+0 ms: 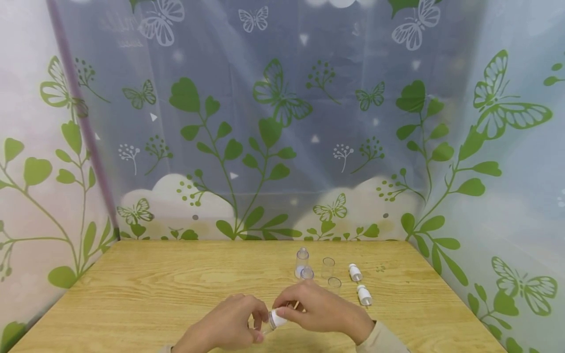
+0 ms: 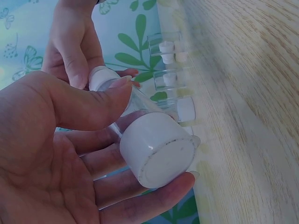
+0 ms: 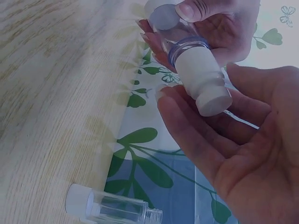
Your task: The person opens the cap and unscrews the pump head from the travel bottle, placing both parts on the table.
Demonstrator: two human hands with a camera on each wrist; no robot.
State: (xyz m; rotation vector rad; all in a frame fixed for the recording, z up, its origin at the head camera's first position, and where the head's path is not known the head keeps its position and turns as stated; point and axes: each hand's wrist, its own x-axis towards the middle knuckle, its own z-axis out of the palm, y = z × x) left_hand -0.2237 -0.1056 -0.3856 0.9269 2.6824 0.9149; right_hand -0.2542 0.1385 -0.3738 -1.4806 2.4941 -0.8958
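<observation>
My left hand (image 1: 234, 321) holds a small clear bottle (image 2: 140, 103) with a white base (image 2: 156, 149), thumb on one side and fingers on the other. The bottle is tilted in the left wrist view, its base toward that camera. A white pump top (image 3: 201, 74) sits on the bottle's neck, a bluish clear ring (image 3: 189, 45) around its lower end. My right hand (image 1: 320, 306) is at this pump top, its thumb on one side and curled fingers on the other. In the right wrist view, the pump's rounded end points toward the right palm.
Beyond the right hand stand two clear bottles, one farther back (image 1: 302, 260) and one nearer (image 1: 306, 273). Two clear covers (image 1: 328, 266) are right of them. Farther right are two white pump tops (image 1: 364, 295) on the wooden table (image 1: 154, 289). Printed curtains (image 1: 335, 117) enclose the table.
</observation>
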